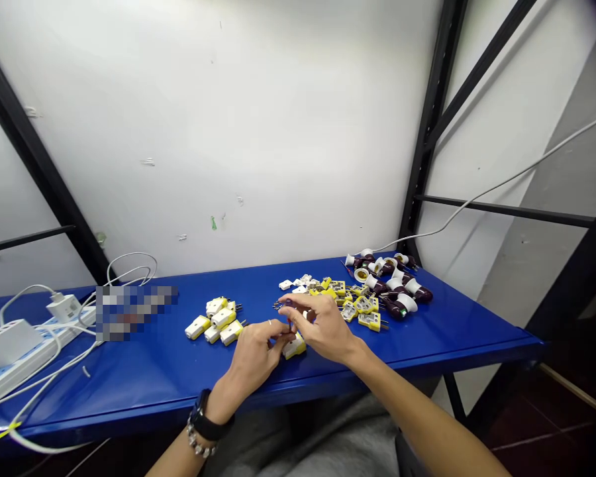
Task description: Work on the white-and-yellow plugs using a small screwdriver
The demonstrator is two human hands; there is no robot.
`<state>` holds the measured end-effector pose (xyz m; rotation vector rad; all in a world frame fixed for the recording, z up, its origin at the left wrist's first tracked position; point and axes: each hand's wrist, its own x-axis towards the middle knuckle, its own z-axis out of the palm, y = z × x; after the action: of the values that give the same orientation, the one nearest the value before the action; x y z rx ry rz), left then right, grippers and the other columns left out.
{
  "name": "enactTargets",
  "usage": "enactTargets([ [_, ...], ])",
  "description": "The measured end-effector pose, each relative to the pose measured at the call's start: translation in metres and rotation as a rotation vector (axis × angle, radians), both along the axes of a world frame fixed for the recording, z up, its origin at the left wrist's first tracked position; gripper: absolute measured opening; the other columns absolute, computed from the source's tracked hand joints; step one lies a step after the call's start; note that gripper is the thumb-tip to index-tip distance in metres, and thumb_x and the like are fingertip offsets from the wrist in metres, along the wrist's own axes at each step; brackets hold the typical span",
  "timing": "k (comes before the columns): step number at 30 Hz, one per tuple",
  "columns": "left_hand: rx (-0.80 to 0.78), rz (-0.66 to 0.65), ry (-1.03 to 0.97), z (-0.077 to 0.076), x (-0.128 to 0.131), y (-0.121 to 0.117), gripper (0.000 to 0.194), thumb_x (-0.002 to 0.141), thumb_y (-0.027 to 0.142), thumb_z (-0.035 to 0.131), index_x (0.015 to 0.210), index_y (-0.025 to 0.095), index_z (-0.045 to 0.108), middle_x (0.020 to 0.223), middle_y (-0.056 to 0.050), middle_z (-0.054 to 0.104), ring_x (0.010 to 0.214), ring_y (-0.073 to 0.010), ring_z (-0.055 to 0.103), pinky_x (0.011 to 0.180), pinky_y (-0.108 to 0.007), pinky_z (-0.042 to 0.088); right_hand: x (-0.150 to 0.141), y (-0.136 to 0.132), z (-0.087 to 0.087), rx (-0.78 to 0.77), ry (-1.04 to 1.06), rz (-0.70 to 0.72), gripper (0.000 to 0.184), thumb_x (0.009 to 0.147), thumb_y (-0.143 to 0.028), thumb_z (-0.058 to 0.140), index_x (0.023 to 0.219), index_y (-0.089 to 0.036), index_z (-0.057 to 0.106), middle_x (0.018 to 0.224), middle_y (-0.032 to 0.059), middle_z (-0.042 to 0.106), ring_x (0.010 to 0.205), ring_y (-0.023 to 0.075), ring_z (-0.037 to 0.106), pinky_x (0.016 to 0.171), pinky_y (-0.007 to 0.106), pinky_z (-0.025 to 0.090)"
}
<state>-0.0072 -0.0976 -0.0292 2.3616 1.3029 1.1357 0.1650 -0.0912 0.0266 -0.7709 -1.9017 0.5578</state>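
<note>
My right hand [322,324] is closed, its fingers around a small screwdriver [289,310] that stands roughly upright with a dark, purplish handle. My left hand [261,348] meets it from the left, thumb and fingers pinched at the edge of a white-and-yellow plug [294,346]. The fingers hide the screwdriver's tip and part of this plug. Left of my hands sits a group of white-and-yellow plugs [222,318]. Just beyond my right hand lie several opened yellow plug halves [363,305] with metal pins, and small white covers [302,281].
Dark-red lamp holders [395,291] with white rims are heaped at the right back of the blue table [144,371]. On the left are a white power strip [17,351], a charger [64,308] and loose cables. Black shelf posts [417,172] frame the white wall.
</note>
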Motion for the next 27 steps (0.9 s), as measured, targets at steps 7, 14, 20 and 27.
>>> enactTargets([
  [7, 0.019, 0.013, 0.055, 0.000, -0.001, -0.001, 0.022, 0.092, 0.015, 0.057, 0.089, 0.022, 0.077, 0.080, -0.003, 0.078, 0.068, -0.0189, 0.069, 0.067, -0.027, 0.045, -0.006, 0.004, -0.003, 0.034, 0.038, -0.099, 0.013, 0.088, -0.033, 0.069, 0.089, -0.023, 0.076, 0.077, 0.0034, 0.077, 0.057, 0.0176, 0.066, 0.053, 0.028, 0.049],
  [14, 0.042, 0.014, 0.084, 0.000, 0.000, 0.000, 0.022, 0.093, 0.018, 0.058, 0.080, 0.021, 0.075, 0.074, -0.001, 0.075, 0.065, -0.0160, 0.066, 0.063, -0.025, 0.040, -0.003, 0.006, -0.003, 0.066, 0.033, -0.116, 0.011, 0.086, -0.030, 0.071, 0.081, -0.022, 0.074, 0.072, 0.0040, 0.076, 0.055, 0.0181, 0.066, 0.054, 0.029, 0.049],
  [20, 0.015, -0.008, 0.053, 0.001, 0.000, -0.002, 0.019, 0.094, 0.020, 0.059, 0.088, 0.022, 0.077, 0.080, -0.002, 0.077, 0.070, -0.0182, 0.069, 0.066, -0.027, 0.046, -0.006, 0.007, -0.009, 0.031, 0.139, -0.130, 0.012, 0.083, -0.033, 0.074, 0.081, -0.022, 0.074, 0.071, 0.0040, 0.076, 0.056, 0.0188, 0.067, 0.053, 0.029, 0.050],
  [27, 0.004, 0.008, 0.169, 0.008, -0.007, -0.015, 0.025, 0.084, 0.035, 0.076, 0.108, 0.027, 0.076, 0.106, -0.003, 0.077, 0.095, -0.0236, 0.069, 0.084, -0.033, 0.052, 0.030, 0.004, -0.010, 0.002, 0.482, -0.246, 0.024, 0.093, -0.042, 0.065, 0.098, -0.020, 0.070, 0.079, 0.0040, 0.072, 0.066, 0.0179, 0.068, 0.063, 0.030, 0.056],
])
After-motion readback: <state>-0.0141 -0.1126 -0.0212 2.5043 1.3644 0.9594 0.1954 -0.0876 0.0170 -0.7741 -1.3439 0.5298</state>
